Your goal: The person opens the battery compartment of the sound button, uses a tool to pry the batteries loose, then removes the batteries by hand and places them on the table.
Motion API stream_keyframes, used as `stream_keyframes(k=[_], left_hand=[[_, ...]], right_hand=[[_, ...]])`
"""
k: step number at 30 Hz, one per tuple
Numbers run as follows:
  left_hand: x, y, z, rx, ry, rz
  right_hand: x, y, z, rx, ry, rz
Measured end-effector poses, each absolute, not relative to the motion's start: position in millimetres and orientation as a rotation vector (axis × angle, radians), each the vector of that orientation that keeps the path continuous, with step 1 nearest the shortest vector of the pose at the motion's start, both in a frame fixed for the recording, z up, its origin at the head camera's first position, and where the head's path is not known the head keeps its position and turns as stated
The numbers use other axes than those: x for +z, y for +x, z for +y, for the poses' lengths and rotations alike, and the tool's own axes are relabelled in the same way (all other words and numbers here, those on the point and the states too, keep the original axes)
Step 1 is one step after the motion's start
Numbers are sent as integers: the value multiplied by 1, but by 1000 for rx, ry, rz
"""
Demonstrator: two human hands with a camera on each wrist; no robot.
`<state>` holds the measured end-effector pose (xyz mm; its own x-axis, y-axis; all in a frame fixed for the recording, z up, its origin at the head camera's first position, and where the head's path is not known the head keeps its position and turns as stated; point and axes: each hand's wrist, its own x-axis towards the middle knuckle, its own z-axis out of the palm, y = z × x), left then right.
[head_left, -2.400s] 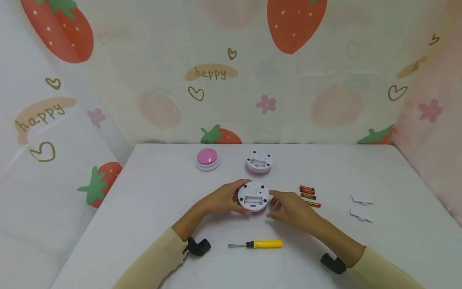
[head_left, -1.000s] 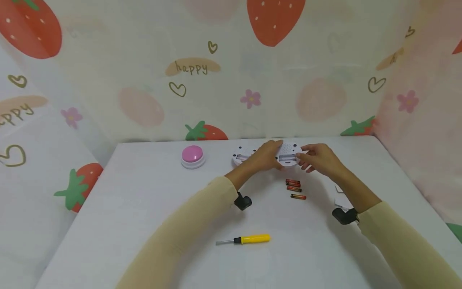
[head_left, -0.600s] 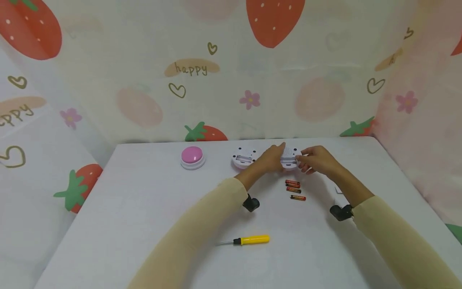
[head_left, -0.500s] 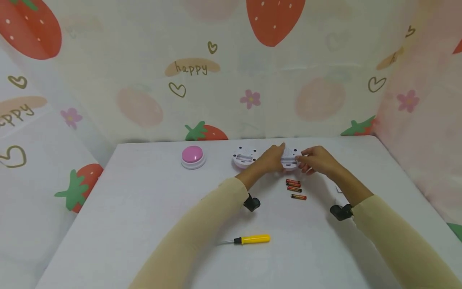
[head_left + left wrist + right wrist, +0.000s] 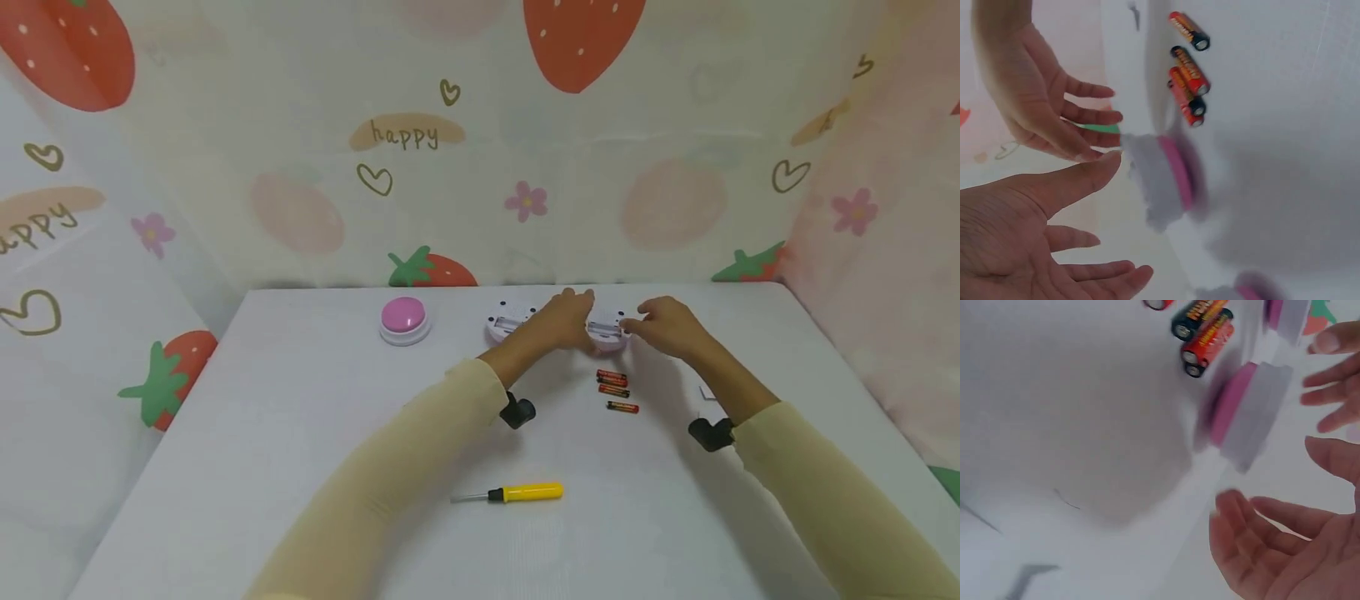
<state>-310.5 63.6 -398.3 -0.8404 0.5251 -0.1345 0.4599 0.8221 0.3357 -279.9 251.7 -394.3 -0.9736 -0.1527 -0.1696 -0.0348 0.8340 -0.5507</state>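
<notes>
A round white-and-pink push button sits upside down at the back of the table, its battery slot facing up and uncovered. My left hand is just left of it, hiding part of its rim; in the left wrist view that hand has its fingers spread, apart from the button. On the other side, my right hand is beside the rim. Its fingers are loosely bent around nothing in the right wrist view, where the hand stands clear of the button.
A second upside-down button is to the left, partly behind the left hand. Farther left stands a button pink side up. Several red batteries lie in front. A yellow-handled screwdriver is nearer. A white cover shows beside the right forearm.
Both hands carried the button from the table's middle to the back, right of the other upside-down one, and set it down. Since half a second ago they have let go and drawn slightly apart.
</notes>
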Motion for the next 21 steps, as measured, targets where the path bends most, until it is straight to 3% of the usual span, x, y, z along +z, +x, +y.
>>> stream_keyframes(k=[8,21], left_hand=[[-371,-306,17,451,705,2827],[-374,-300,-118,983,568,2773]], right_hand=[[-368,-284,216,-818,-228,2936],[-370,-296,131,-905,-466,2863]])
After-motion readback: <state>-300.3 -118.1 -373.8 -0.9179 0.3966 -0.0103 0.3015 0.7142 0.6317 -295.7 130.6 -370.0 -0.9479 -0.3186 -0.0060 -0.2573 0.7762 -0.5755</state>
